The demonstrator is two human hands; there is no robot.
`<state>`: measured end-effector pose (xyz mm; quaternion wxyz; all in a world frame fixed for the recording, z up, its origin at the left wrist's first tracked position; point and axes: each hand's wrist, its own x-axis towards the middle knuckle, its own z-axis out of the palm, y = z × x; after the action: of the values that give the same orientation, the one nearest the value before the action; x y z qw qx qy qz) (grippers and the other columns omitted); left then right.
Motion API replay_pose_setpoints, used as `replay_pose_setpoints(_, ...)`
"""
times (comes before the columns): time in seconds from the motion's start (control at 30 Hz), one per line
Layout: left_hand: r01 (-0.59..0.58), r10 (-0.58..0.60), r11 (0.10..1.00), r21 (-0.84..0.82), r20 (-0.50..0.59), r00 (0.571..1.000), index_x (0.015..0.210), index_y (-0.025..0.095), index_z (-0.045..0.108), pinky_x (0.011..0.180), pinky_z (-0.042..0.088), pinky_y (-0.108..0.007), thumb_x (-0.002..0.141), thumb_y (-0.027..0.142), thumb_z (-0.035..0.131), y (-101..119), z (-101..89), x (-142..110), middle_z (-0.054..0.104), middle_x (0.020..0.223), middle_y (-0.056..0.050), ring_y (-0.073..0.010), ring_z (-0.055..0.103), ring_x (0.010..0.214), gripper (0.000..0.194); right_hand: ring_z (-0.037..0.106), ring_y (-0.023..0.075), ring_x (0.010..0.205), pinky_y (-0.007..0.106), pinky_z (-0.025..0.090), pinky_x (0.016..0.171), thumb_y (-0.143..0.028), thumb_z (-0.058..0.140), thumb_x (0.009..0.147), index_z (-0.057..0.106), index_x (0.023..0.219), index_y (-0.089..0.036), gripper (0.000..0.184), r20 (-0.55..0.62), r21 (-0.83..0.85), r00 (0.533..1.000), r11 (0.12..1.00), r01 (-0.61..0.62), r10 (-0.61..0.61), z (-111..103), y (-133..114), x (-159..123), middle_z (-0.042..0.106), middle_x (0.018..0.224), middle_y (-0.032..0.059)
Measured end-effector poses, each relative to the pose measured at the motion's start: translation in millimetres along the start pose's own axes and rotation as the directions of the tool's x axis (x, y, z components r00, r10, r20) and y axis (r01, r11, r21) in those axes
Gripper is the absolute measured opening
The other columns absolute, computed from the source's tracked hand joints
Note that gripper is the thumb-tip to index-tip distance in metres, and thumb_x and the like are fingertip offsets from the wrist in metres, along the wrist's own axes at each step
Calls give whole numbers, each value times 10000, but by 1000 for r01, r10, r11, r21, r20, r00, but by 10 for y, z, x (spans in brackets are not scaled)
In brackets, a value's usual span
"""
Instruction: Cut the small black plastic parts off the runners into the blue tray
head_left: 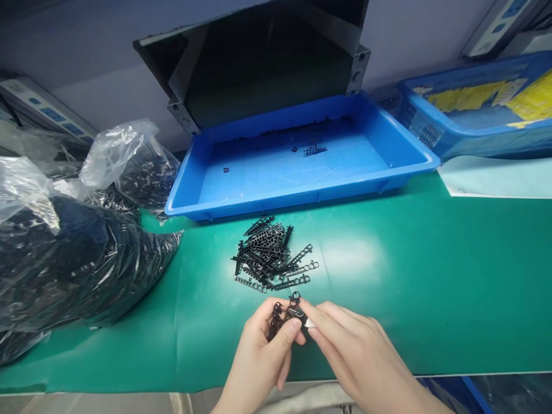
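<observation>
My left hand [263,351] and my right hand [349,351] meet near the front edge of the green mat [431,287]. Both pinch the same small black plastic strip [287,313] of linked ring-shaped parts; the left fingers also wrap a few more strips. Just beyond the hands lies a loose pile of black plastic strips [271,253]. Behind the pile sits a shallow blue tray [302,167] holding only a few small black pieces.
Clear plastic bags full of black parts [64,253] crowd the left side of the mat. A black open-fronted box [267,63] stands behind the tray. A blue basket with yellow sheets [483,109] and a pale sheet [495,178] lie at the right.
</observation>
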<state>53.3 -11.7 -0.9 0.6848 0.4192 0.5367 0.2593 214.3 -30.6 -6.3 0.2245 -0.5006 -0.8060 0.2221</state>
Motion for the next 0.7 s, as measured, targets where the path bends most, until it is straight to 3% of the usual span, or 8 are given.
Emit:
replay_pose_setpoints(0.23, 0, -3, 999, -53, -63, 998, 812, 166, 483, 280, 116, -128, 796, 429, 507, -27, 21, -8, 495, 566, 62, 11, 306, 238, 265, 584, 137, 610, 230, 403, 470, -189, 296, 912, 481, 1206, -142, 351, -54, -45, 998, 999, -24, 21, 56, -65, 45, 627, 803, 51)
replay_pose_setpoints(0.57, -23, 15, 998, -51, -160, 987, 756, 163, 498, 298, 96, -148, 767, 416, 544, 10, 40, -42, 450, 453, 72, -7, 263, 238, 258, 581, 143, 650, 225, 417, 472, -184, 296, 903, 453, 1242, -159, 374, 53, 1, 997, 998, -58, 58, 59, -87, 45, 617, 835, 56)
replay_pose_setpoints(0.7, -35, 24, 998, -52, -191, 981, 730, 164, 496, 286, 99, -144, 766, 422, 549, -16, 67, -40, 435, 436, 73, -9, 254, 243, 266, 584, 151, 654, 232, 435, 489, -190, 292, 905, 459, 1227, -158, 365, 37, 29, 995, 996, -89, 88, 88, -118, 38, 612, 830, 60)
